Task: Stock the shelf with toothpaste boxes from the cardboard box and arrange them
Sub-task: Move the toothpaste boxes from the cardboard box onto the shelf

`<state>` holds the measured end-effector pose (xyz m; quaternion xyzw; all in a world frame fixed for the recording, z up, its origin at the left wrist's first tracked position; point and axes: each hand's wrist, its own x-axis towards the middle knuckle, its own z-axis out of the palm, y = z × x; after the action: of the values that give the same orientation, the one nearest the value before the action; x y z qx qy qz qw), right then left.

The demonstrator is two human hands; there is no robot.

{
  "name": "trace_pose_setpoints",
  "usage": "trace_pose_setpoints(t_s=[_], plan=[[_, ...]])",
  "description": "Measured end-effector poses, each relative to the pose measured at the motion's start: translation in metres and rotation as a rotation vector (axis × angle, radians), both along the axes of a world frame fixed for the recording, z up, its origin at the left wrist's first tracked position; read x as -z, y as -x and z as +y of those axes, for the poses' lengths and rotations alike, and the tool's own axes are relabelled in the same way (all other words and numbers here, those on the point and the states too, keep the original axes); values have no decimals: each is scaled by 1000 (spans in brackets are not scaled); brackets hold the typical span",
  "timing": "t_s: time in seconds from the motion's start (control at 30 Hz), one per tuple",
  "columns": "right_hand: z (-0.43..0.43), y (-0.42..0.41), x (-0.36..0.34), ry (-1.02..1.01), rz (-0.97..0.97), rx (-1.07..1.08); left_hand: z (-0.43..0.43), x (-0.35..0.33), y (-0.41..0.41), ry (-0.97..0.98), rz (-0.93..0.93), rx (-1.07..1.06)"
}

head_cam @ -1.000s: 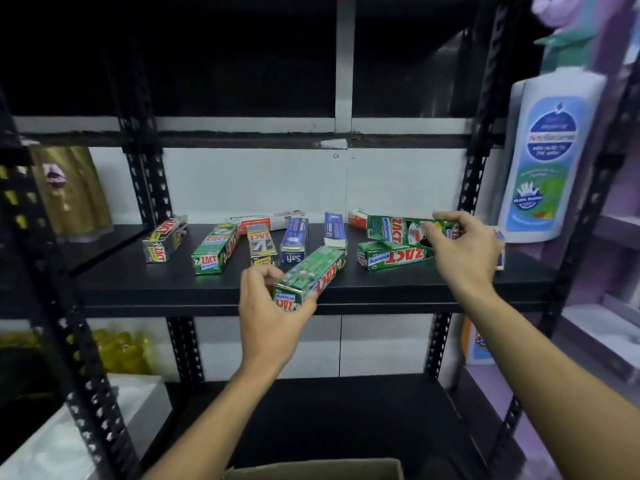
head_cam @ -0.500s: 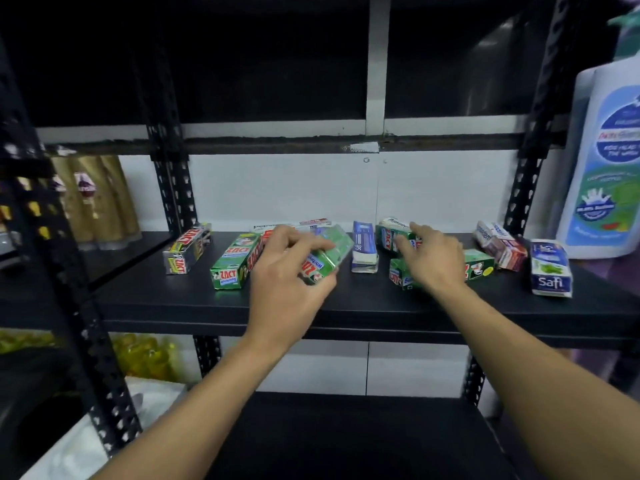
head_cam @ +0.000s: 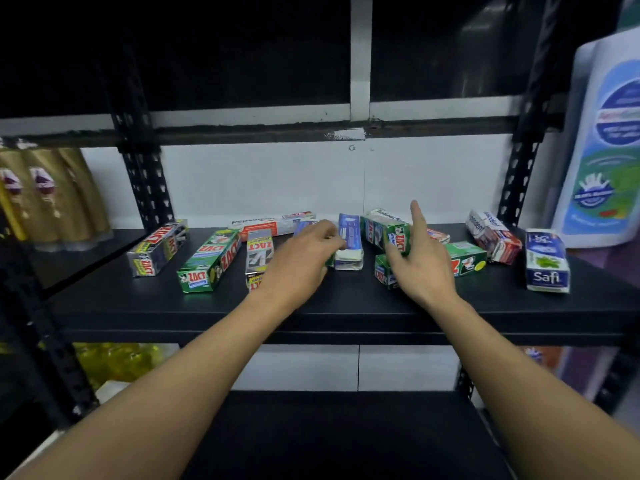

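Several toothpaste boxes lie scattered on the black shelf point(head_cam: 346, 306). My left hand point(head_cam: 301, 261) is curled over a green box point(head_cam: 330, 262), of which only a sliver shows, just left of a stack of blue and white boxes point(head_cam: 349, 242). Over two stacked green Zact boxes lies my right hand point(head_cam: 424, 268). Its thumb touches the upper box point(head_cam: 384, 232), its index finger sticks up straight, and the lower box point(head_cam: 465, 261) shows to its right. The cardboard box is out of view.
Left of my hands lie a silver Zact box point(head_cam: 157, 247), a green one point(head_cam: 209, 261) and another silver one point(head_cam: 259, 258). A Pepsodent box point(head_cam: 273, 223) sits at the back. A red-white box point(head_cam: 493, 237), a Safi box point(head_cam: 547, 261) and a large bottle point(head_cam: 609, 150) are at the right.
My left hand carried the green box from the shelf's front edge in among the boxes and lowered it. My right hand let go of the upper green box and now lies over the stack.
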<state>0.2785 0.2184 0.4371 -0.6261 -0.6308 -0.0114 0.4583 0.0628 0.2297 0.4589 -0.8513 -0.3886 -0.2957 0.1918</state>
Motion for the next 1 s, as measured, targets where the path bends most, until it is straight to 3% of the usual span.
trace_pose_setpoints(t_s=[0.1, 0.2, 0.37, 0.57, 0.77, 1.0], plan=[[-1, -2, 1, -22, 67, -96, 7, 6, -3, 187, 12, 0], [5, -1, 5, -17, -13, -159, 8, 15, -2, 307, -8, -38], [6, -1, 8, -3, -147, -147, 1, 23, -3, 232, -55, -86], [-4, 8, 7, 33, -389, 63, -8, 28, -1, 126, -71, -103], [-14, 2, 12, 5, -317, 144, -8, 30, 1, 172, -14, -104], [-23, -19, 8, 85, -325, -41, -26, 32, -6, 82, -83, -103]])
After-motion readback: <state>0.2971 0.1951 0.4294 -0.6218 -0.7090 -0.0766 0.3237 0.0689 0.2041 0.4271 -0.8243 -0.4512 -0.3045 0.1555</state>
